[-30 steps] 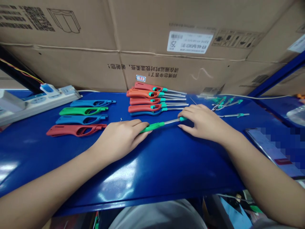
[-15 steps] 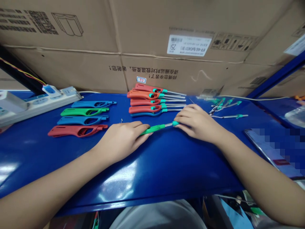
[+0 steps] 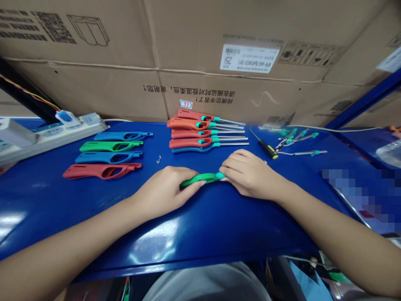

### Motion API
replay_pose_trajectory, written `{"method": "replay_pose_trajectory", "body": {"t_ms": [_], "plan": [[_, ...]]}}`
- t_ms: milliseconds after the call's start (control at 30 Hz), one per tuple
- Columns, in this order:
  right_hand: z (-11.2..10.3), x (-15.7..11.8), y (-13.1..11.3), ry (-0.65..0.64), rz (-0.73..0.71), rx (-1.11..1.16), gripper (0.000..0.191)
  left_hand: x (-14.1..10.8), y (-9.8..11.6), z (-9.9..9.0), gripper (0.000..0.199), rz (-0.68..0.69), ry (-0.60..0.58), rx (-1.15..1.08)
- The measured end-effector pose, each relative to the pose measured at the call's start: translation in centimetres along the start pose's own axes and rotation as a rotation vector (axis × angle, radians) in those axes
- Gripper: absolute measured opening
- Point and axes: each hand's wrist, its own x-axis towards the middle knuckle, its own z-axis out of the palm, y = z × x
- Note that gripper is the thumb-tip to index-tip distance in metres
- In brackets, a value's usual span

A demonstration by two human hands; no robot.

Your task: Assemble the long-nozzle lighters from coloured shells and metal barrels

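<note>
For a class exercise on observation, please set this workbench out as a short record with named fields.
Left hand: holds a green handle
Right hand: grips the turquoise collar at the handle's end
Left row: two blue, one green, one red; no metal tubes
Middle group: red, orange and blue handles with metal tubes
Screwdriver: black and yellow, beyond right hand
Table: glossy blue

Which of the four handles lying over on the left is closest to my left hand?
The red handle, at the row's near end, is closest to your left hand. It's the only red one there.
</note>
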Motion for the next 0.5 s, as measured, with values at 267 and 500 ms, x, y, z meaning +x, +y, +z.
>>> {"method": "replay_pose_trajectory", "body": {"t_ms": [267, 500], "plan": [[0.2, -0.2, -0.5, -0.049, 0.011, -0.018, 0.021, -0.1, -0.3, 0.4, 0.022, 0.033, -0.008, -0.027], [0.1, 0.0, -1.1, -0.116, 0.035, 0.001, 0.027, -0.3, -0.2, 0.5, 0.022, 0.117, 0.001, 0.144]]}}
